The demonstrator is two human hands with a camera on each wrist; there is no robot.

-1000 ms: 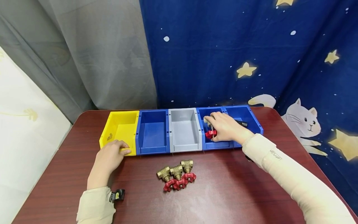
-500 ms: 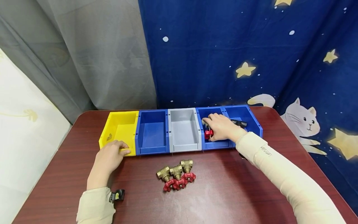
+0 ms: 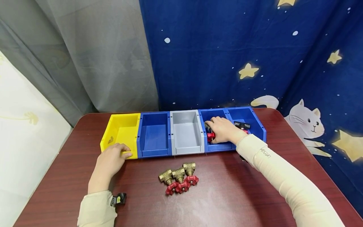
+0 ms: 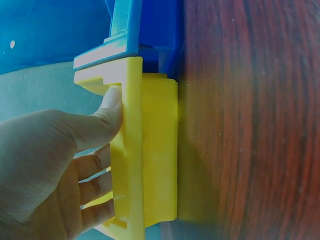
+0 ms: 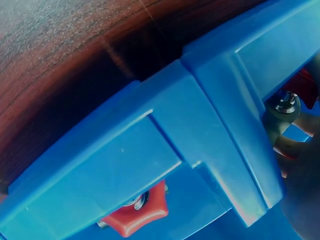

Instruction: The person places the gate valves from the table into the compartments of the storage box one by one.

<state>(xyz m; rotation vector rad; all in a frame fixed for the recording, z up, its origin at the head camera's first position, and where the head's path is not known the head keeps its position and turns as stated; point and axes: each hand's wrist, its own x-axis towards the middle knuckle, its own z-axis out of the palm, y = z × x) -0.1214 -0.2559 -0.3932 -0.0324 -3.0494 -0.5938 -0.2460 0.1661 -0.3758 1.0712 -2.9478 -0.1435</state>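
Observation:
My left hand (image 3: 112,159) grips the front lip of the yellow bin (image 3: 106,138); in the left wrist view the thumb (image 4: 111,102) lies on the lip, the other fingers behind it. My right hand (image 3: 222,128) reaches into the second blue bin from the right (image 3: 222,147), fingers curled over a valve with a red handwheel (image 3: 210,136). Most of that valve is hidden under the hand; its red wheel (image 5: 303,87) shows at the edge of the right wrist view. Three brass valves with red handwheels (image 3: 179,176) lie together on the table.
Between the yellow bin and my right hand stand another blue bin (image 3: 155,153) and a grey bin (image 3: 188,149). The rightmost blue bin (image 3: 255,118) contains a black-bodied piece (image 3: 242,125) and a red handwheel (image 5: 140,215). Curtains hang behind the table (image 3: 227,189).
My right hand has shifted slightly left and lowered the valve deeper into the bin. More of the black piece in the rightmost bin shows now. My left hand has stayed put.

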